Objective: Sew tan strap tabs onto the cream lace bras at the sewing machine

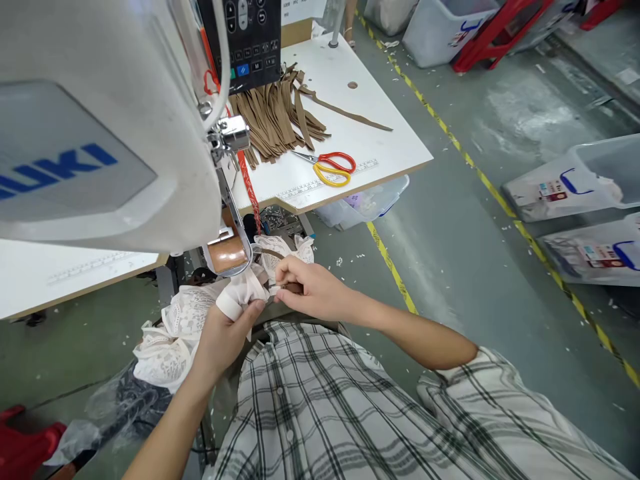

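Below the sewing machine head (100, 133), my left hand (227, 337) is closed on a white lace garment (187, 317), its thumb pressing a smooth white band near the machine's arm. Close by on the right, my right hand (315, 287) pinches a brown fabric strip (270, 252) beside the edge of the garment. Part of the strip shows between its fingers; the exact grip is hidden. Lace hangs on both sides of the narrow machine arm (227, 257), above my lap.
Scissors (333, 168) with red and yellow handles lie on the white table (395, 150), beside a pile of brown strips (273, 120). A control panel (245, 47) stands above. Plastic bins (590, 177) sit on the floor at right. A red stool (30, 440) is at lower left.
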Motion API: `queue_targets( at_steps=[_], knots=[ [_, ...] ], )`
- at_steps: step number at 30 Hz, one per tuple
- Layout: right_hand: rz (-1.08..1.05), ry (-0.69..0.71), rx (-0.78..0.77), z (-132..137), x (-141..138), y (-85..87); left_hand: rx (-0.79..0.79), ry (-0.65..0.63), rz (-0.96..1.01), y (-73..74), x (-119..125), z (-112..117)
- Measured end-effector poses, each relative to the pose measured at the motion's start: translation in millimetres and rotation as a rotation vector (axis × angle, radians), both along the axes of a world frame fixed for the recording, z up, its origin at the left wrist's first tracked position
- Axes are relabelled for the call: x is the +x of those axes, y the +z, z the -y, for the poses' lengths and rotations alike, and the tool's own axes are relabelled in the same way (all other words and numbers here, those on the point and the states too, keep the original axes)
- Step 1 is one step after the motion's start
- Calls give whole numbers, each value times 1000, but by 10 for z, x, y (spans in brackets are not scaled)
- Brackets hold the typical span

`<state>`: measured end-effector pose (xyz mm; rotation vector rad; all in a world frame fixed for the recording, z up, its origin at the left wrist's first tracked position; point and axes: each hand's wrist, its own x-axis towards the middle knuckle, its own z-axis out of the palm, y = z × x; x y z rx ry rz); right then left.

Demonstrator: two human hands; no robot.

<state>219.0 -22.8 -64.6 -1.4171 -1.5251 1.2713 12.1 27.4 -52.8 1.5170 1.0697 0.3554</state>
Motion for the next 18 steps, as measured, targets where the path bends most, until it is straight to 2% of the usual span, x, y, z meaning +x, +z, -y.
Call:
queue_targets(
  at_steps=[4,8,11,15,18],
  knots=[
    [137,67,100,-22,3,38,50,-50,9,58,31,18],
    [123,121,123,-45,-2,49,85,-48,-43,96,52,43],
    [55,146,89,-59,12,66,104,-31,-74,107,52,35],
    [-55,192,-76,-99,65,85,110,10,-133,97,30,5],
    [18,194,-34,-139,104,83,23,57,-130,78,13,-20]
  ],
)
